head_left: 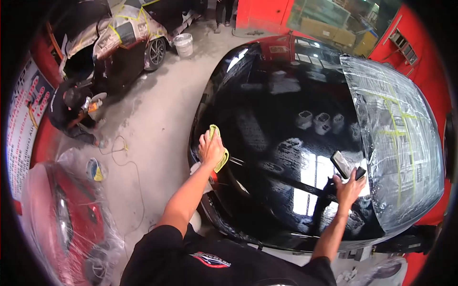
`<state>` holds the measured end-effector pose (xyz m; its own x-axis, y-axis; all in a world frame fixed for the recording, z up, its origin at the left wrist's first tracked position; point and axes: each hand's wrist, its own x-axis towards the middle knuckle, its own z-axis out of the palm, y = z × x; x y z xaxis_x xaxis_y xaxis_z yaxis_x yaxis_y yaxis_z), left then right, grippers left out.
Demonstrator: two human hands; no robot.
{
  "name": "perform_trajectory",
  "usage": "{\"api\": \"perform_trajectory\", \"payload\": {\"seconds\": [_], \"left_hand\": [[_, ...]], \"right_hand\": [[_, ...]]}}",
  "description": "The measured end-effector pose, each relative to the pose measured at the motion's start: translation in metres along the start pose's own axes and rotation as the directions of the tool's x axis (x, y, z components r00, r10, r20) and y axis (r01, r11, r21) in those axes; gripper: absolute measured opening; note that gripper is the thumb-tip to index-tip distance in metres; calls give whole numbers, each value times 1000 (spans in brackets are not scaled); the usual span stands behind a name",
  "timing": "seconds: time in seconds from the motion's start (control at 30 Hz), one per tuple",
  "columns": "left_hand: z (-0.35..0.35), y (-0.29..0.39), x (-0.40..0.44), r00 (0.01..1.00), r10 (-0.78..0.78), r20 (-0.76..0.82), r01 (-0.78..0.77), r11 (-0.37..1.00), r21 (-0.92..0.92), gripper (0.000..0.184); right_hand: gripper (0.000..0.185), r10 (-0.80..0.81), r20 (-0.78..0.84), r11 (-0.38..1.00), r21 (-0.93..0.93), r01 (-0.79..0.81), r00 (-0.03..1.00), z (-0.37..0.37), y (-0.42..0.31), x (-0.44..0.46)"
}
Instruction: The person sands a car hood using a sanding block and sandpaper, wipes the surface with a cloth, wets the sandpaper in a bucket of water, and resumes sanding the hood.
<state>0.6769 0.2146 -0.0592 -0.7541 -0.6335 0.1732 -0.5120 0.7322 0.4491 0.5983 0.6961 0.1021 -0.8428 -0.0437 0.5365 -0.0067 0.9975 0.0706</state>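
Observation:
My left hand (211,148) is closed over a folded yellow-green cloth (222,161) at the left edge of a glossy black car hood (296,81). Cloth shows above and below the fingers. On the hood's right part, my right hand (349,189) grips a small black block (360,172) between thumb and fingers. Just beyond those fingers lies a dark rectangular block with a greyish face (340,164); whether the two pieces are joined I cannot tell. Whitish smeared patches (322,123) and bright window reflections mark the black paint.
Clear plastic film and taped paper (396,138) cover the windshield area. A co-worker (71,107) crouches at left with a power tool near a masked car (126,33). A white bucket (183,45), a cable (138,176) and a plastic-wrapped red car (71,214) stand around the floor.

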Motion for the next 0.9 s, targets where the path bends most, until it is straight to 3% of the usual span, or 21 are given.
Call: {"api": "perform_trajectory", "payload": {"seconds": [0.07,0.13,0.2,0.27,0.33,0.37,0.4,0.43,0.47,0.5,0.53,0.57,0.6,0.63,0.67,0.7,0.73,0.77,0.8,0.83,0.9], "left_hand": [[-4,-15,13,999,42,-20,-41,999,34,44],[-16,-45,36,966,217,142,-226,973,51,39],[-50,-78,57,913,98,397,-164,977,137,34],[-27,-176,86,830,153,536,-245,964,103,32],[-9,-290,89,778,123,616,-266,953,145,34],[-15,-339,77,804,-44,593,87,995,-44,34],[-17,-395,73,659,14,752,37,998,-51,36],[-15,-440,58,596,-164,786,535,811,-237,37],[-9,-482,45,442,-260,859,868,364,-337,38],[-15,-516,43,243,-259,935,970,54,-237,41],[-4,-568,45,99,-191,977,995,-6,-103,43],[23,-629,47,100,-180,979,987,144,-74,43],[40,-660,58,69,-422,904,981,196,17,37],[46,-694,69,75,-407,910,982,186,2,31],[30,-693,82,206,-496,843,926,377,-5,25],[12,-705,98,94,-314,945,942,336,18,25],[-6,-711,100,130,-290,948,953,301,-39,28],[-22,-708,109,137,-324,936,919,395,2,35],[-48,-706,114,58,-199,978,960,279,0,37],[-76,-698,133,-14,-63,998,984,179,25,39],[-106,-707,159,-12,140,990,1000,-15,14,37]], "right_hand": [[93,56,317,996,51,-76,947,1,12,29],[91,-57,388,987,160,-6,920,19,25,41],[84,-47,381,988,151,-12,923,22,23,41],[68,0,327,984,167,-58,945,29,22,45],[70,144,442,981,50,-185,885,6,-12,55],[65,168,353,983,6,-182,921,1,-28,49],[62,148,216,987,27,-157,965,9,-41,37],[61,201,229,978,6,-208,952,4,-73,30],[60,251,251,967,-14,-256,935,-5,-117,22],[60,274,240,960,-5,-281,931,-11,-163,10],[60,291,197,956,-35,-290,936,-17,-210,-6],[59,311,151,950,-62,-305,938,-18,-258,-20],[59,343,140,939,-53,-339,929,-14,-305,-30],[56,354,142,935,-45,-351,924,-12,-347,-40],[53,361,138,933,-41,-359,922,-10,-383,-42],[53,354,116,935,-43,-351,928,-3,-411,-42],[57,338,102,941,-41,-336,935,7,-429,-42],[57,440,133,898,-76,-433,888,11,-456,-35],[59,540,154,841,-128,-525,828,13,-475,-26],[60,500,75,857,-190,-480,863,46,-471,-30],[62,548,21,802,-296,-518,836,57,-478,-49]]}}
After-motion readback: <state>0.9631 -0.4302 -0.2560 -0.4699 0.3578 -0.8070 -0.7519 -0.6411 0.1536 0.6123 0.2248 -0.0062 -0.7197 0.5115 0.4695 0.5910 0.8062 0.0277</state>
